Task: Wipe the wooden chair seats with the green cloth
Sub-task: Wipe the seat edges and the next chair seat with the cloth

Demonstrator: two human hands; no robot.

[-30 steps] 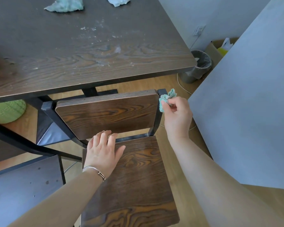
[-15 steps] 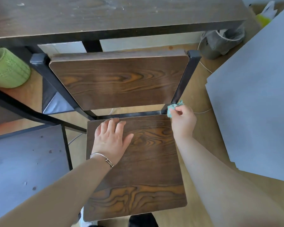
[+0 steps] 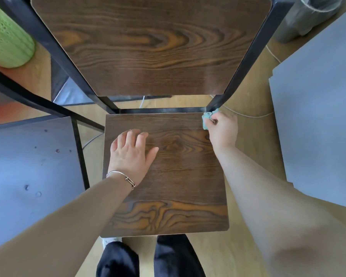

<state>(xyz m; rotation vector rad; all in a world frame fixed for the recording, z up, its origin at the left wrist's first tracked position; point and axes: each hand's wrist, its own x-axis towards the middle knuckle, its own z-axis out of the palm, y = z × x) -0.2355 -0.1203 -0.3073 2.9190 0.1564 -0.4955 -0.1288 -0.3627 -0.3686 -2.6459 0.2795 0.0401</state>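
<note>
A dark wooden chair seat (image 3: 178,186) fills the middle of the head view, with its wooden backrest (image 3: 148,47) above in a black metal frame. My right hand (image 3: 223,128) grips a bunched green cloth (image 3: 207,118) at the seat's far right corner, against the foot of the black frame post. Most of the cloth is hidden inside my fist. My left hand (image 3: 131,152) rests flat on the left part of the seat, fingers spread, holding nothing.
A second chair's grey seat (image 3: 28,172) stands close on the left. A grey board (image 3: 318,116) lies on the right. A green perforated bin (image 3: 6,43) is at the top left, a grey bin (image 3: 308,15) at the top right. My legs (image 3: 148,256) stand below the seat.
My right hand has come down with the cloth from the top of the backrest post to the seat's far right corner. The view has tilted down; my left hand stays on the seat.
</note>
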